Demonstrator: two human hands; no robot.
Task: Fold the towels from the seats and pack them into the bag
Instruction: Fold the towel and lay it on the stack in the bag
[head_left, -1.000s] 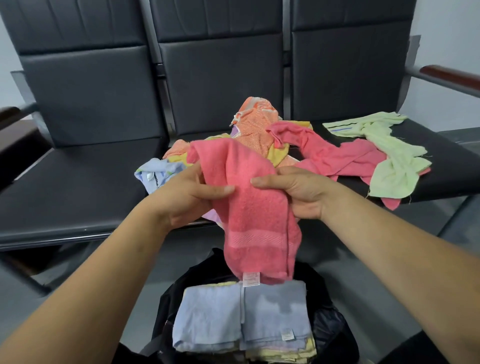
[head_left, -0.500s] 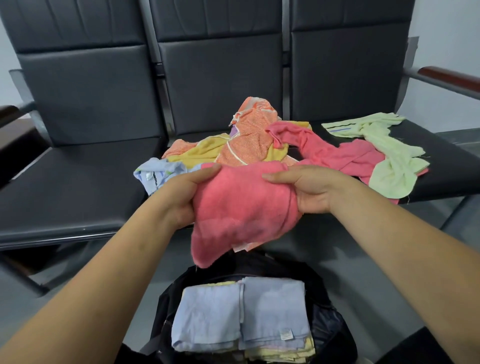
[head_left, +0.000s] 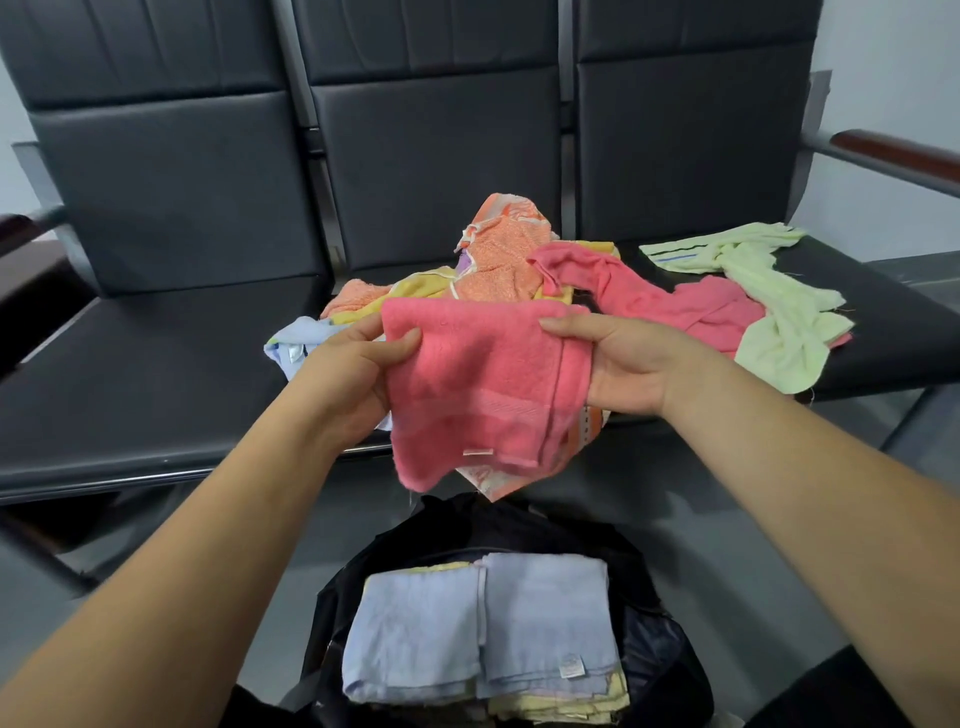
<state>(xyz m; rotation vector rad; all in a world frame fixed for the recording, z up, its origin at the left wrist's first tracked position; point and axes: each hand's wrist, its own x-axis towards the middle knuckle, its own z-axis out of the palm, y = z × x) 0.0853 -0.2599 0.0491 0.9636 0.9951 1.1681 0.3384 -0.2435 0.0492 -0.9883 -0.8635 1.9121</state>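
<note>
A pink towel (head_left: 478, 384), folded into a rough square, is stretched between my hands above the seat's front edge. My left hand (head_left: 358, 374) grips its left edge and my right hand (head_left: 628, 364) grips its right edge. Below, a black bag (head_left: 660, 644) stands open on the floor with folded light-blue towels (head_left: 478, 623) on top of a stack. Behind my hands, loose towels lie heaped on the middle seat: an orange one (head_left: 504, 249), a yellow one (head_left: 415, 291) and a pale blue one (head_left: 296, 338). Another pink towel (head_left: 665, 296) and a light-green towel (head_left: 769, 312) sprawl over the right seat.
Three black padded seats in a row fill the back, and the left seat (head_left: 145, 353) is bare. A wooden armrest (head_left: 893, 156) juts out at the right. Grey floor (head_left: 753, 545) surrounds the bag.
The pink towel hung long a second ago, was bunched up between my hands, and is now spread as a flatter folded square, held slightly higher.
</note>
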